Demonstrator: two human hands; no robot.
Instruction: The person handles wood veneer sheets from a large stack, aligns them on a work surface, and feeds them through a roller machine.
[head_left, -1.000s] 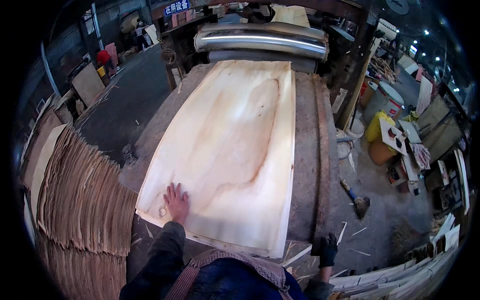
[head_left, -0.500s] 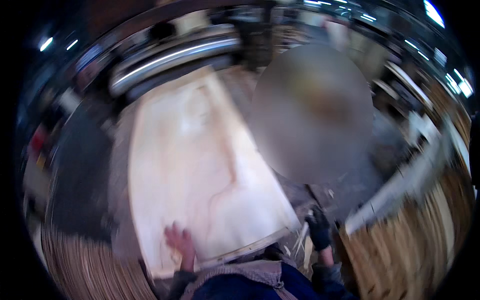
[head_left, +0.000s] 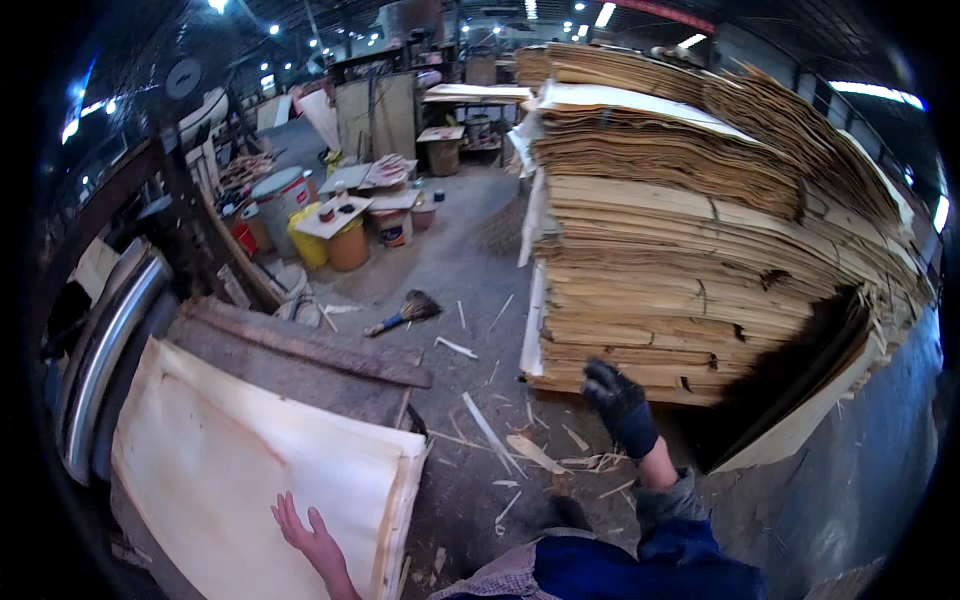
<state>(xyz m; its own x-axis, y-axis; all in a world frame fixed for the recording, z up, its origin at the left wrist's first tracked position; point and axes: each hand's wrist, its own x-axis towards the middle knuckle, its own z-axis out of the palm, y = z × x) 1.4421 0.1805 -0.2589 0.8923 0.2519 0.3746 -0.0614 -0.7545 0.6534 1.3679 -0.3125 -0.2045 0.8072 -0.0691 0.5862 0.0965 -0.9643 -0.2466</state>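
My bare left hand point(head_left: 308, 540) is open, its fingers spread, over a pile of pale wood veneer sheets point(head_left: 230, 420) at the lower left. Whether it touches the top sheet, I cannot tell. A brown stain curves across that sheet. In a dark work glove, my right hand point(head_left: 620, 408) reaches forward with its fingers loosely stretched and nothing visible in them. Behind it, the tall stack of veneer sheets point(head_left: 660, 250) rises on the right. From this view I cannot tell whether the glove meets the stack's lower edge.
A shiny metal roller point(head_left: 110, 350) stands at the far left beside the pile. A rough beam point(head_left: 300, 340) borders the pile's far side. On the floor lie a brush point(head_left: 405, 312) and wood strips point(head_left: 490, 432). Buckets, including a yellow one point(head_left: 308, 237), stand farther back.
My view has swung to the right, bringing the tall veneer stack in front of me. The pale sheets now sit at lower left. My right hand has come up and forward toward the stack.
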